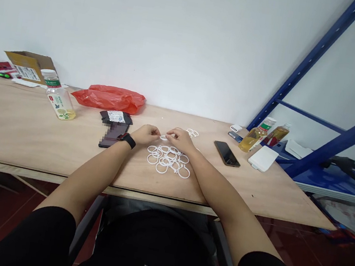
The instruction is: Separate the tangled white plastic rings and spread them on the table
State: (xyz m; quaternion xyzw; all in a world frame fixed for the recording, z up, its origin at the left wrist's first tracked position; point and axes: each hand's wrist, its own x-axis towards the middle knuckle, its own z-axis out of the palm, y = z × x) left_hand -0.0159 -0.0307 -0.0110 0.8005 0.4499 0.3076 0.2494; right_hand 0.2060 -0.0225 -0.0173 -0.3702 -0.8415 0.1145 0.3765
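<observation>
Black, soft-looking shirt (154, 237) fabric fills six o'clock, below the pale, wood-grained desk (61, 146). Near centre, left hand (146, 135) and right hand (181, 141) sit close together, fingertips pinched on one white ring (163, 137). Between five and six o'clock from them lies a tangled pile (165, 162) of thin, smooth, seemingly plastic rings; a smaller cluster (194, 132) sits past two o'clock. Which are already handled, I cannot tell.

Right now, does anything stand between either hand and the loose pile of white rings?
Nothing visible does. The left hand and right hand hold one white ring between them, just beyond the pile, with no other object in the gap.
</observation>
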